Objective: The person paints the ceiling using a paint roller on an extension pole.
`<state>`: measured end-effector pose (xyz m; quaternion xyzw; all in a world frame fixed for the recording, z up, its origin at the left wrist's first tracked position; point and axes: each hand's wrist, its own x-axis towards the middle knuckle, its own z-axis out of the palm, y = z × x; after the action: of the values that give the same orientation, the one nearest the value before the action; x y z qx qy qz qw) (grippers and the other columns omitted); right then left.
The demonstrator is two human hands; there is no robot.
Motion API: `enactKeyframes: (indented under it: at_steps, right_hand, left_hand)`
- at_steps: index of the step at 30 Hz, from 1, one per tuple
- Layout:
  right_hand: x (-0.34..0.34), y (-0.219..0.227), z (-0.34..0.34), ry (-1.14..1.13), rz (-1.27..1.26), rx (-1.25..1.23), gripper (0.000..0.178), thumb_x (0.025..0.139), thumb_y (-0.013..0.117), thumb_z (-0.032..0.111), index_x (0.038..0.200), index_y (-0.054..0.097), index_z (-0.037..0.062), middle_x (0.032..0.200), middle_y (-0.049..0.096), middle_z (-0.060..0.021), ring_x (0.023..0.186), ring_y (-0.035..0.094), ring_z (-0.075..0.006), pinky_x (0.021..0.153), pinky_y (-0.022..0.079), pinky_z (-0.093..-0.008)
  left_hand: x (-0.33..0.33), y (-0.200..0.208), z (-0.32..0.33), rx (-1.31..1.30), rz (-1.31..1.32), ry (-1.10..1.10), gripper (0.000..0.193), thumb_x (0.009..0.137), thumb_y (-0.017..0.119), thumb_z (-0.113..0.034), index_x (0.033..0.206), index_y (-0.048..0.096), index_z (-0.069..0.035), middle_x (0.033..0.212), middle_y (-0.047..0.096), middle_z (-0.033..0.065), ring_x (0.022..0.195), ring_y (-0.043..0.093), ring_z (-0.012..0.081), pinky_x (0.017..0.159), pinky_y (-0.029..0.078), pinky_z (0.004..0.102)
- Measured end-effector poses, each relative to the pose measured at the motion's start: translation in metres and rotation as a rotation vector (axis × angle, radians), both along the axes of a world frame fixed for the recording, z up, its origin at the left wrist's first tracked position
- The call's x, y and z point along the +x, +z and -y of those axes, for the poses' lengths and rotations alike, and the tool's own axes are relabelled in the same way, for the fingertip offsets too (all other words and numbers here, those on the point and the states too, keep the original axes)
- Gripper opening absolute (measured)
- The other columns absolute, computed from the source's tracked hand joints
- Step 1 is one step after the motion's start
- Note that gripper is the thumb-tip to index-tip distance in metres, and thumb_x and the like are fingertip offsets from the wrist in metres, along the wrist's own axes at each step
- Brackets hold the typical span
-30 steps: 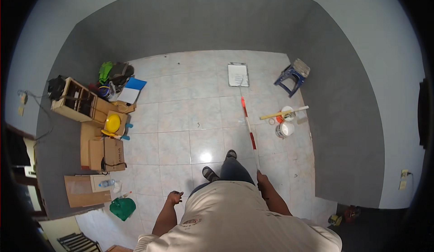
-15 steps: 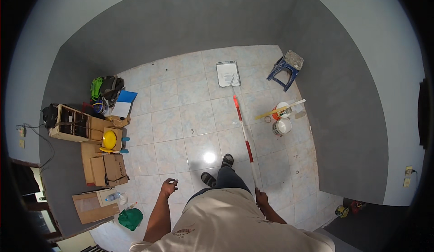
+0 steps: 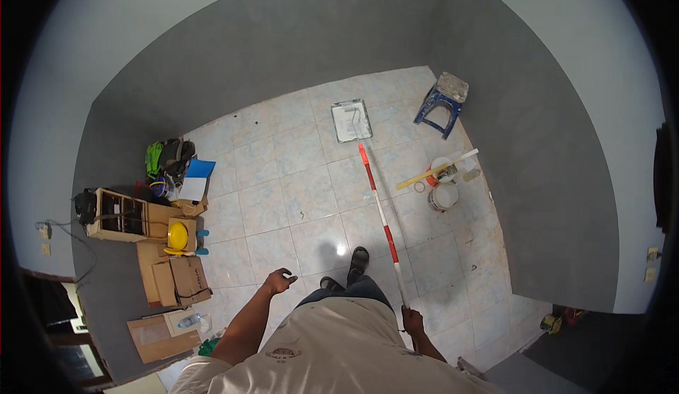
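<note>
My right hand is wrapped round the near end of a long red-and-white extension pole. The pole slants forward across the tiled floor, and its far end carries a paint roller that sits in a paint tray. White paint coats the tray, and the roller's cover is hard to make out against it. My left hand is held out over the floor to my left, fingers apart and nothing in it.
Paint buckets and a yellow stick lie right of the pole. Beyond them stands a blue stool. Along the left wall are a wooden cabinet, cardboard boxes, a yellow hard hat and bags. Grey-painted walls surround the floor.
My left hand has come forward and to the right, its fingers reaching out more. The roller appears farther up in the tray. My right hand keeps its grip on the pole; the view has shifted slightly.
</note>
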<state>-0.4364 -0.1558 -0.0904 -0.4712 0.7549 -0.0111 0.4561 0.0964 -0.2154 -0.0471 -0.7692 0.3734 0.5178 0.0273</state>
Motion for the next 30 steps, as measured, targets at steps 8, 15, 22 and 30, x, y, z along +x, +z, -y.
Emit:
enactKeyframes:
  at_steps: [8,15,22,30]
  right_hand:
    - [-0.003,0.006,0.005,-0.016,0.021,0.021,0.066,0.1,0.047,0.055,0.079,0.066,-0.0049,0.082,0.066,-0.0317,0.088,0.065,-0.0504,0.074,0.05,-0.0542]
    - [-0.014,0.006,0.007,0.019,0.019,0.054,0.069,0.1,0.045,0.057,0.077,0.066,-0.0049,0.077,0.065,-0.0303,0.083,0.066,-0.05,0.07,0.049,-0.0531]
    - [-0.041,0.026,-0.025,0.009,-0.053,-0.008,0.067,0.097,0.051,0.057,0.071,0.066,-0.002,0.059,0.061,-0.0203,0.058,0.063,-0.0256,0.057,0.047,-0.0475]
    - [-0.053,-0.006,0.002,-0.041,-0.023,-0.173,0.053,0.102,0.054,0.043,0.073,0.06,-0.0002,0.056,0.051,-0.0083,0.055,0.05,-0.0191,0.05,0.04,-0.0405]
  left_hand:
    - [-0.016,-0.009,0.047,-0.06,-0.06,0.03,0.066,0.087,0.07,-0.052,0.129,0.061,-0.002,0.101,0.075,0.0179,0.09,0.072,0.0255,0.087,0.055,0.036]
    - [-0.022,-0.01,0.035,0.017,-0.077,-0.016,0.068,0.088,0.069,-0.054,0.13,0.06,-0.001,0.094,0.076,0.0167,0.082,0.072,0.0234,0.082,0.055,0.0353]
    - [-0.065,0.003,0.077,-0.064,-0.281,-0.036,0.066,0.09,0.068,-0.053,0.131,0.058,-0.003,0.104,0.074,0.0187,0.088,0.074,0.0233,0.086,0.055,0.0347]
    - [-0.156,0.101,0.192,-0.361,-0.545,-0.11,0.056,0.092,0.069,-0.048,0.129,0.06,-0.006,0.106,0.071,0.0133,0.094,0.067,0.019,0.086,0.053,0.0325]
